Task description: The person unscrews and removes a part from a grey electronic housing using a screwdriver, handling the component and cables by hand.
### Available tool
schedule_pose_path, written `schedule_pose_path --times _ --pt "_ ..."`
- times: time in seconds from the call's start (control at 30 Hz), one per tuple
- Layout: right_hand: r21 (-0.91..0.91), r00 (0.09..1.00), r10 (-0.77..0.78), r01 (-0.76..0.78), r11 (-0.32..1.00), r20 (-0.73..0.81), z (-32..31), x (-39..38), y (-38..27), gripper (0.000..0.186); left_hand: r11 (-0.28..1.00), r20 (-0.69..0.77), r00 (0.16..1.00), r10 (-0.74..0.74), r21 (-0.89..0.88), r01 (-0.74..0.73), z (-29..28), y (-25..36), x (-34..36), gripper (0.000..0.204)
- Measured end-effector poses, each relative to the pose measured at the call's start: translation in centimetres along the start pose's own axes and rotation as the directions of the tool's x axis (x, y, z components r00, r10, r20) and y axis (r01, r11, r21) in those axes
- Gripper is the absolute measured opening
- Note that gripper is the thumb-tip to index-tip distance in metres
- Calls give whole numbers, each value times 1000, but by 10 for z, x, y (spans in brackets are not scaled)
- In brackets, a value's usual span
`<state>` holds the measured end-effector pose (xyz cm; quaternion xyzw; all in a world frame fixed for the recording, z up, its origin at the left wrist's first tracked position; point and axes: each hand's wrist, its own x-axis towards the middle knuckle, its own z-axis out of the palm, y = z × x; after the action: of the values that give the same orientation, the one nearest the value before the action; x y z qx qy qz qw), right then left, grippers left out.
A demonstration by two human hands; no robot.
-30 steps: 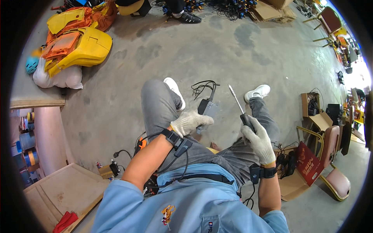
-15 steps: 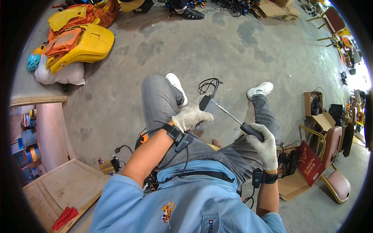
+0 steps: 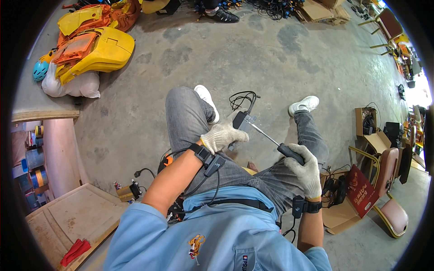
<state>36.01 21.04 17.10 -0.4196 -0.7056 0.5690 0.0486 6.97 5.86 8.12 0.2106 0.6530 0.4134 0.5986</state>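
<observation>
My left hand [image 3: 224, 134], in a pale knitted glove, grips a small black and grey block [image 3: 242, 122] with a black cable [image 3: 244, 98] running from its far end, out above the floor between my knees. My right hand [image 3: 305, 169], also gloved, is closed round the black handle of a long screwdriver [image 3: 266, 135]. The screwdriver's silver shaft points up and to the left, its tip at the right side of the block; whether it sits in a screw is too small to tell.
Yellow and orange plastic shells [image 3: 100, 47] lie on white sacks at the upper left. A wooden board [image 3: 63, 217] with red cloth is at the lower left. Cartons [image 3: 337, 223], a red panel and chairs [image 3: 391, 212] line my right. A person's shoe [image 3: 224, 16] stands among cables ahead.
Since a second ago the screwdriver has swung left and down from pointing upward, bringing its tip against the block. My right hand has turned with it; my left hand still holds the block.
</observation>
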Motion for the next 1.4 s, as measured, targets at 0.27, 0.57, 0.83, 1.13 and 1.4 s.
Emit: schedule_pose_path --times 0.27,0.57,0.83,1.13,1.4 --pt "-22 1000 15 -15 1000 -4 0 0 -4 45 997 -9 1000 8 74 -7 -3 -9 5 108" --pt "-17 1000 5 -5 1000 0 0 0 -3 45 999 -15 1000 -12 41 12 -1 1 -2 89" --pt "75 1000 9 -11 997 17 -5 -5 9 43 1000 14 1000 16 -25 -16 1 10 -7 75" --pt "264 975 169 -126 956 -144 -5 -2 5 51 999 -51 999 -9 52 12 4 24 -14 94" --pt "181 969 195 -167 969 -150 -8 0 4 63 996 -72 997 27 82 -21 3 -2 1 86"
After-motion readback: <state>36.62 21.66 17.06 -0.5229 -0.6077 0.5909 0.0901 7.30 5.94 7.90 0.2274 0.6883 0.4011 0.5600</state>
